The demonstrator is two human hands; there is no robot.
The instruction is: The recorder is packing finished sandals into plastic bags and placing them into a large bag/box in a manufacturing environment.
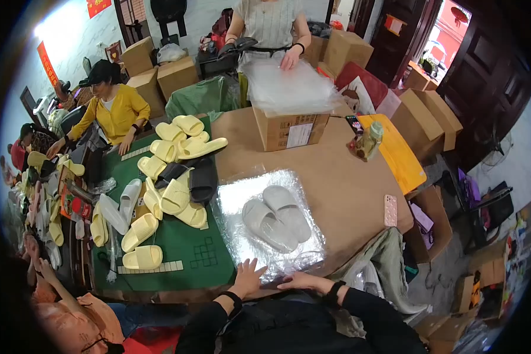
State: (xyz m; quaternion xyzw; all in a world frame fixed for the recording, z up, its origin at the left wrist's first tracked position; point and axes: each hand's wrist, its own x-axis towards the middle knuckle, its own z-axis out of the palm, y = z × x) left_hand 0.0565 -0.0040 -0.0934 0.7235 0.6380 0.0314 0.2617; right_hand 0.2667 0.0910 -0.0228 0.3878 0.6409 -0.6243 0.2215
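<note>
The slippers [268, 223] look already inside the clear bag [233, 209], but glare hides any seal. Left hand [249, 278], spread, and right hand [305, 282], grip unclear, sit apart at its near edge.

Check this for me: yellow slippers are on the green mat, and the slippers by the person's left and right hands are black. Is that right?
Not quite: the slippers by the person's left hand and right hand are grey, as the head view shows. Yellow slippers are indeed on the green mat.
</note>
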